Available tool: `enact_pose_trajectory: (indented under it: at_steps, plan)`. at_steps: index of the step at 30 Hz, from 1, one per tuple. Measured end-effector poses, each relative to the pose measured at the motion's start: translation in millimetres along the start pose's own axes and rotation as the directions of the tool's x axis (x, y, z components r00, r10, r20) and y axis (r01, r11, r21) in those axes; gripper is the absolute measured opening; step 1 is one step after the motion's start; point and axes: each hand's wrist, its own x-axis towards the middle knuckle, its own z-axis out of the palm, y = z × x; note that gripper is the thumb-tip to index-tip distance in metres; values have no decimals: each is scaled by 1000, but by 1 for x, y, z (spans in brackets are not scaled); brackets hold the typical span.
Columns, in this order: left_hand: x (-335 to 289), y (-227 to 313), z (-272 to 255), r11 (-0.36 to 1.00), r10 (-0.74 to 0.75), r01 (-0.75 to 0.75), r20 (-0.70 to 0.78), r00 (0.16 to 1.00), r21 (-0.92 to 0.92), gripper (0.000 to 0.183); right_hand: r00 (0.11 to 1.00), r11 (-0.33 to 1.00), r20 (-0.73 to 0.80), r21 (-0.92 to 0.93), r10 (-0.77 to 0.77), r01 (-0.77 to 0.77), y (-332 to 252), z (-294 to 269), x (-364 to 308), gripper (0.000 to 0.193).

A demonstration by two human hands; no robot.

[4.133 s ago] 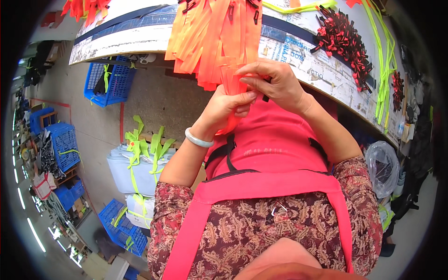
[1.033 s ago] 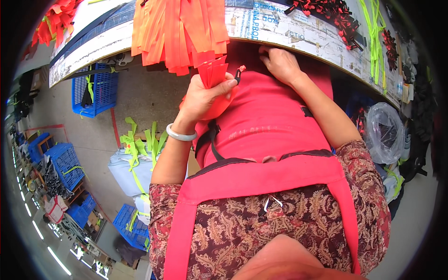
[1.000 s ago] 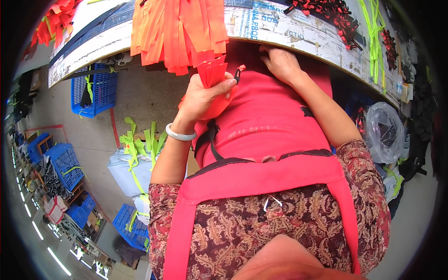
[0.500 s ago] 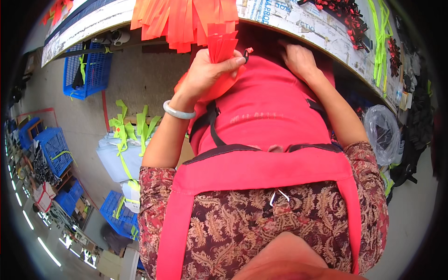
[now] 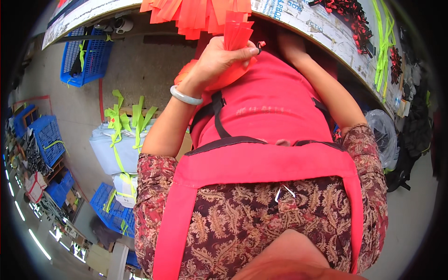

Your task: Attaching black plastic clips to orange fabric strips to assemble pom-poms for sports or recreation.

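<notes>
My left hand (image 5: 227,57) is closed round a bundle of orange-red fabric strips (image 5: 237,35); their flat ends stick up above the fist and the rest hangs below it. By its thumb shows a small black cord piece with a red tip (image 5: 260,45), apparently pinched there. My right hand (image 5: 291,45) reaches into the shadow under the table edge, above my lap, and its fingers are hidden. A pink-red apron (image 5: 261,102) covers my lap beneath both hands.
More orange strips (image 5: 200,16) hang over the edge of the worktable (image 5: 298,23). Black-and-red cord pieces (image 5: 347,21) and yellow-green strips (image 5: 382,42) lie at its right. On the floor at left are a blue crate (image 5: 84,58) and tied pale bundles (image 5: 112,144).
My right hand has gone deeper into the shadow under the table, so less of it shows. The left hand keeps its hold on the strips and appears slightly higher and farther right.
</notes>
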Motion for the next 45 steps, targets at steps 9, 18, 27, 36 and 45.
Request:
enact_pose_trajectory:
  at_steps: [9,18,27,36,45]
  plan:
    - [-2,1,3,999,-37,37,12,999,18,16,979,979,141,121,144,-162,1,22,7,37]
    - [4,-7,4,999,-46,47,21,999,-26,13,982,917,-29,365,186,-163,6,26,18,35]
    - [10,-9,7,998,-48,49,19,999,-37,14,975,905,125,366,184,-217,17,26,10,36]
    - [12,-11,8,995,-86,84,-18,996,-61,15,965,942,199,256,169,-218,17,1,-11,35]
    - [5,0,6,993,-96,93,-53,994,-66,11,599,-143,799,588,-45,-796,18,-164,-12,35]
